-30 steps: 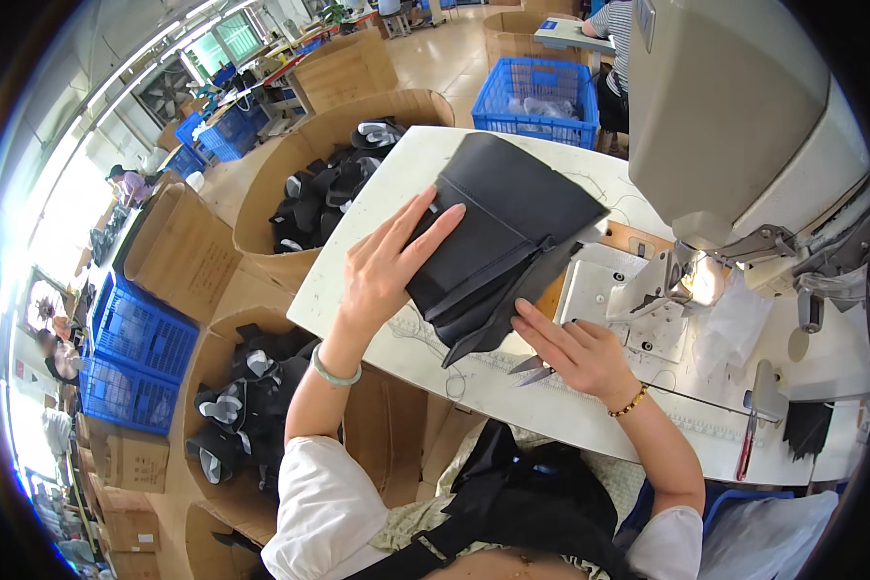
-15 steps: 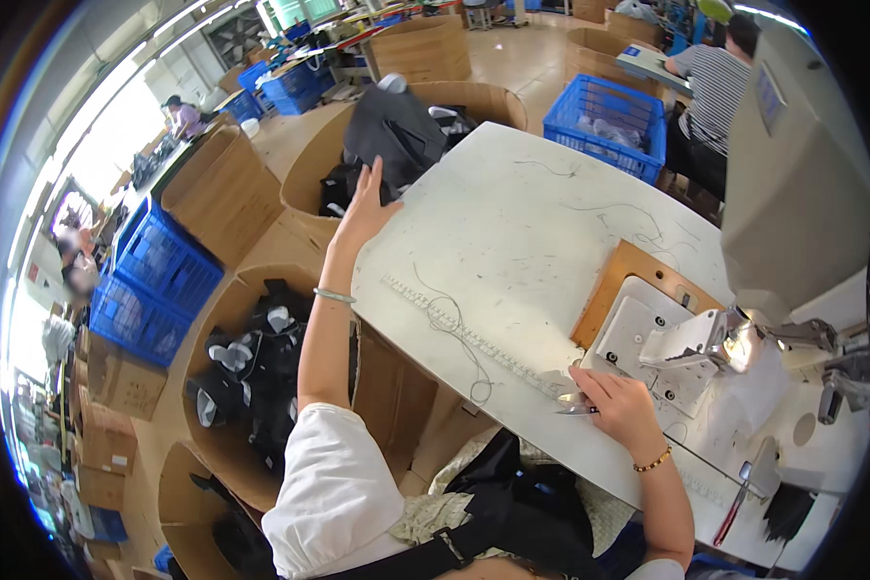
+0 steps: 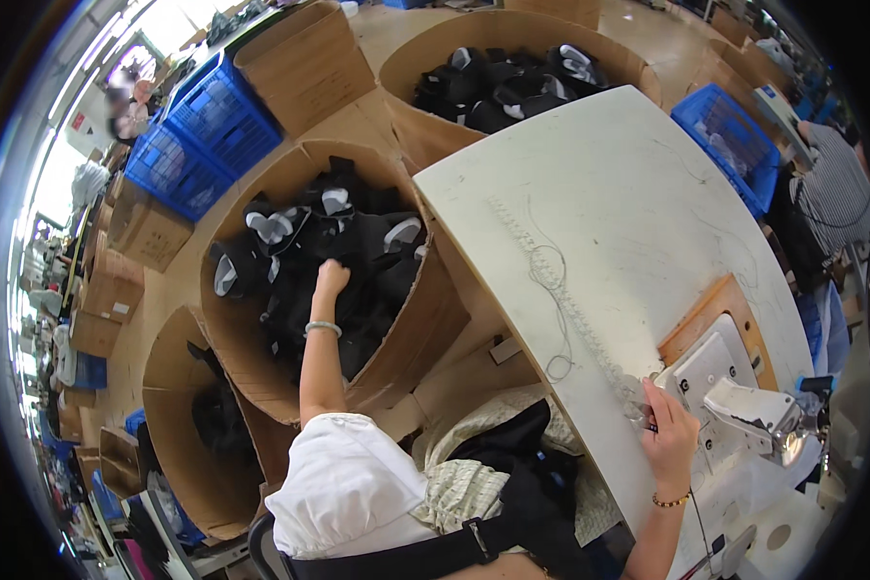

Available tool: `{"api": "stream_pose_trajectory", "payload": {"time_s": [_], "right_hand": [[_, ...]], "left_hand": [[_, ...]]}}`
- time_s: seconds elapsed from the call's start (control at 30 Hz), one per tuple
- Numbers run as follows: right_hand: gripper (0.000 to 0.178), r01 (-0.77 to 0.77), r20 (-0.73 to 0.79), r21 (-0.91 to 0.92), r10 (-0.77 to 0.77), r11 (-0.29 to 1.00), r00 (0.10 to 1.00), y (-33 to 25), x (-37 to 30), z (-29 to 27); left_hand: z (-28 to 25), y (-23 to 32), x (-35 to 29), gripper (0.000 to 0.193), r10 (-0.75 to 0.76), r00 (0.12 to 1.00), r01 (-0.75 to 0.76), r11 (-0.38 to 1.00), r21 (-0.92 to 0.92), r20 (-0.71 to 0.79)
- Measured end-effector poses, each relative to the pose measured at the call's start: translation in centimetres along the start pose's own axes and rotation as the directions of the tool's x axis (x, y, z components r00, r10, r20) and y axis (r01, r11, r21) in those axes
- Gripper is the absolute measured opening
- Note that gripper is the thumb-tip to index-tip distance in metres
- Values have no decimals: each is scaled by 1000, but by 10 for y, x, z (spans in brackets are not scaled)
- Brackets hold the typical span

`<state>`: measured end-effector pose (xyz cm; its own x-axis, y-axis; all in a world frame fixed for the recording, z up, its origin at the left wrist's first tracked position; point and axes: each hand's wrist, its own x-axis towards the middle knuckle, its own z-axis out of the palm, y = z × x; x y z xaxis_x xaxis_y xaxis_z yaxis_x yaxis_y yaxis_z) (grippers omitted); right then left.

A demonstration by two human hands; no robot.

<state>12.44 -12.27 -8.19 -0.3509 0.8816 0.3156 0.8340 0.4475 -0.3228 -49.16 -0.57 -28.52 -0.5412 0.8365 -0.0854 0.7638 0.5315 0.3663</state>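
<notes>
The largest thing is the white, smooth table top with a curved edge [image 3: 609, 184], which spreads at the right of the person. To its left, near it, stands a round, open box of brown cardboard [image 3: 411, 343], and a second such round cardboard box [image 3: 425, 135] stands beyond the table's far left corner. Inside the nearer box lie in a heap many black, soft pieces with grey-white patches [image 3: 377, 237]. On the table, at the right, a flat white plate with dark bolts [image 3: 710, 358] lies beside an orange-brown board [image 3: 681, 338]. The left hand [image 3: 330, 277] is over the heap within this box, its fingers bent downward at the black pieces; whether they grip one, I cannot tell. The right hand [image 3: 671, 435] is beside the plate, fingers bent; something greyish is at the fingertips, too blurred to name, and I cannot tell if it is gripped.
</notes>
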Motion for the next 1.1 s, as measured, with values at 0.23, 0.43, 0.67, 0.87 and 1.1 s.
{"api": "stream_pose_trajectory", "payload": {"time_s": [0.23,0.43,0.67,0.87,1.1], "right_hand": [[55,16,20,-105,-14,994,1000,-5,9,1],[49,-69,78,-167,83,984,994,-18,-12,-12],[44,-412,-149,-223,387,883,910,-23,-76,-26],[36,-660,-322,-296,578,691,750,-19,-145,-52],[47,-652,-404,-457,512,605,758,-10,-185,-66]], "left_hand": [[57,-57,-10,74,-218,953,252,956,-150,210],[77,25,60,77,262,951,-282,952,-116,-161],[109,93,139,52,336,923,-360,926,115,188],[141,68,106,19,404,872,-381,915,136,-277],[-14,50,55,38,-115,793,1,982,-188,-599]]}}
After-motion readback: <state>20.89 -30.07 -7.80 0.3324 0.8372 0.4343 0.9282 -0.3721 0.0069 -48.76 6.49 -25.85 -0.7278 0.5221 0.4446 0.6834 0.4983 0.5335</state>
